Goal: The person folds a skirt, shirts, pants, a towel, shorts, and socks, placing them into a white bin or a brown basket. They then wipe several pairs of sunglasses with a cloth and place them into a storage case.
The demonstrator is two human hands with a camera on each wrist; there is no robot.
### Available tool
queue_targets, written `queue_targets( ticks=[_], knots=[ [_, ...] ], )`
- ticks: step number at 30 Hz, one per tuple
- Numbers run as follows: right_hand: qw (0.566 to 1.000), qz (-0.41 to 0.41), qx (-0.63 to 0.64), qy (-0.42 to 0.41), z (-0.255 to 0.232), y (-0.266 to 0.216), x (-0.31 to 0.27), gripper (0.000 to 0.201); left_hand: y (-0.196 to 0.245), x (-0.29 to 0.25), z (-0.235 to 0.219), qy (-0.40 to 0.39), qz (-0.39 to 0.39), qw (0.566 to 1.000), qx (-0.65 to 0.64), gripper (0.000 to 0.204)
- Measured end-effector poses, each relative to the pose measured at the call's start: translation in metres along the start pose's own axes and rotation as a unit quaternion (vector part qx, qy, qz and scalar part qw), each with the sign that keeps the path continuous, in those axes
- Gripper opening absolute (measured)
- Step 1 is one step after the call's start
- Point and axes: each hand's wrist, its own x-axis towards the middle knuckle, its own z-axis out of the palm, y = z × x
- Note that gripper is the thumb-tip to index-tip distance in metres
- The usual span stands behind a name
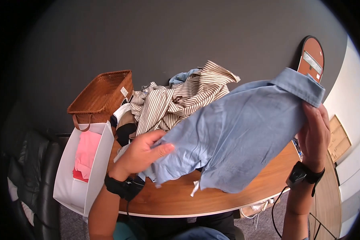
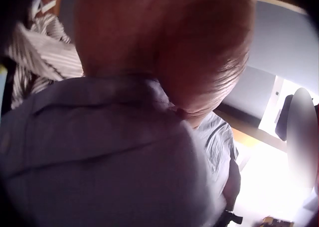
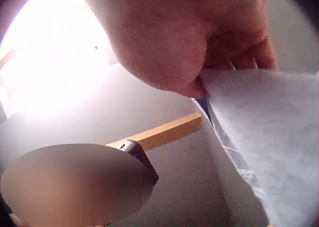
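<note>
A light blue collared shirt (image 1: 244, 124) is stretched between both hands above the table. The right hand (image 1: 317, 134) pinches it just under the collar, at the upper right. At the shirt's lower left, the left hand (image 1: 144, 154) grips the cloth, thumb on top and fingers partly hidden behind it. In the left wrist view the left hand (image 2: 164, 42) lies against the blue cloth (image 2: 99, 142). The right wrist view shows the right hand (image 3: 199, 37) with fingers curled behind the pale cloth (image 3: 269, 132). A white tag (image 1: 195, 188) hangs from the shirt's lower edge.
Striped clothes (image 1: 176, 102) lie heaped at the back of the wooden table (image 1: 168, 200). Left of them stand a brown woven basket (image 1: 102, 94) and a white bin (image 1: 70, 192) holding pink cloth (image 1: 87, 150). A brown oval-ended board (image 1: 313, 60) stands at the back right.
</note>
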Motion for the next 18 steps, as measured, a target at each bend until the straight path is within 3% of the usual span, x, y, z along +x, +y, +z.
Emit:
queue_targets(
  ticks=[2,5,6,9,10,12,14,15,18],
  knots=[
    [0.994,-0.028,-0.024,0.101,-0.005,0.003,-0.008,0.035,0.007,-0.001,-0.013,0.019,0.018,0.998,0.063,0.022],
    [0.991,-0.009,-0.04,0.13,-0.001,-0.001,-0.024,0.035,0.029,-0.004,-0.032,0.042,0.043,0.992,0.109,0.019],
    [0.991,-0.006,-0.04,0.13,-0.004,-0.003,-0.028,0.035,0.039,-0.004,-0.037,0.05,0.035,0.991,0.121,0.019],
    [0.992,0.066,0.111,-0.012,-0.009,-0.002,-0.04,0.031,0.068,0.001,-0.055,-0.001,0.019,0.991,0.131,0.02],
    [0.988,0.111,0.101,0.046,0.01,0.0,-0.039,0.028,0.077,0.006,-0.056,-0.006,0.009,0.991,0.134,0.019],
    [0.97,0.213,0.116,0.024,-0.002,0.032,-0.043,0.025,0.078,0.021,-0.05,0.001,0.004,0.98,0.201,0.022],
    [0.951,0.296,0.087,-0.01,-0.012,0.083,-0.055,0.025,0.055,0.04,-0.042,-0.045,0.07,0.94,0.331,0.025],
    [0.937,0.345,0.052,-0.011,-0.02,0.115,-0.069,0.026,0.044,0.043,-0.032,-0.058,0.062,0.924,0.372,0.029],
    [0.891,0.451,0.025,-0.042,-0.03,0.186,-0.115,0.026,-0.02,0.042,-0.002,-0.104,0.065,0.88,0.459,0.025]
  ],
)
